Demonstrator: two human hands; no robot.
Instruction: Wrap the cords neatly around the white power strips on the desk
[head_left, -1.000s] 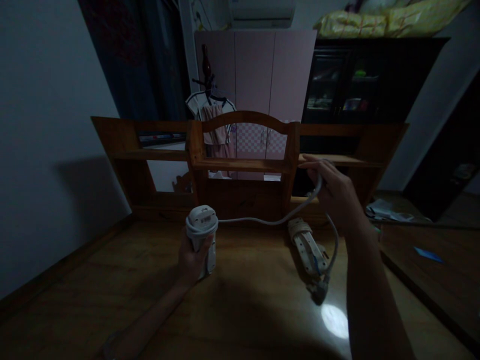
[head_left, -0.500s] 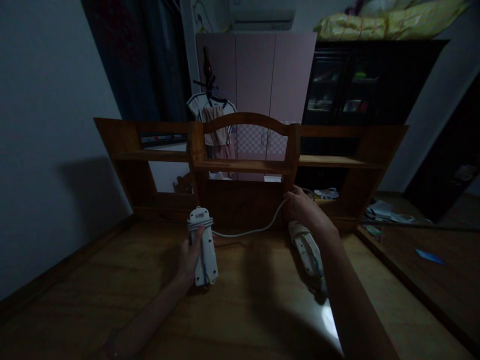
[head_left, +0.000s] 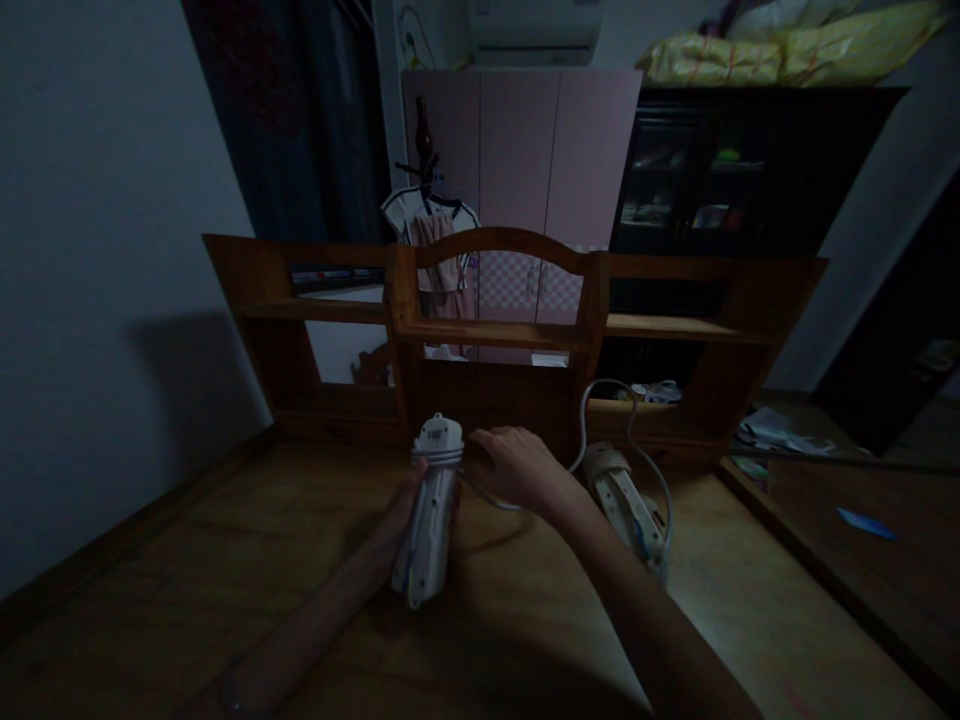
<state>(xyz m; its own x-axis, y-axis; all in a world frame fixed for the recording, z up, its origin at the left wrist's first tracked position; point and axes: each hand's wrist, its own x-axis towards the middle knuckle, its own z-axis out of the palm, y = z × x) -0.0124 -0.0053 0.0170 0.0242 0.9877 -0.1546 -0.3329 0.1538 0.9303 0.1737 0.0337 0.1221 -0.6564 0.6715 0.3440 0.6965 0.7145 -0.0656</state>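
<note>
My left hand (head_left: pixel 409 505) grips a white power strip (head_left: pixel 429 515) upright over the wooden desk (head_left: pixel 225 560); several turns of its white cord are wound round the strip's top end. My right hand (head_left: pixel 517 468) is closed on that cord (head_left: pixel 600 420) right beside the strip's top. From the hand the cord loops up and off to the right. A second power strip (head_left: pixel 626 505), wound with its own cord, lies flat on the desk to the right.
A wooden shelf unit (head_left: pixel 495 330) stands along the desk's back edge, with small items in its right cubby. Behind are a pink wardrobe (head_left: pixel 525 150), a dark glass cabinet (head_left: pixel 712 180) and hanging clothes (head_left: pixel 431 240). The room is dim.
My right hand has swung from high on the right, down and leftward to the strip's top, carrying the cord with it. My left hand has tilted the strip and shifted it slightly right.
</note>
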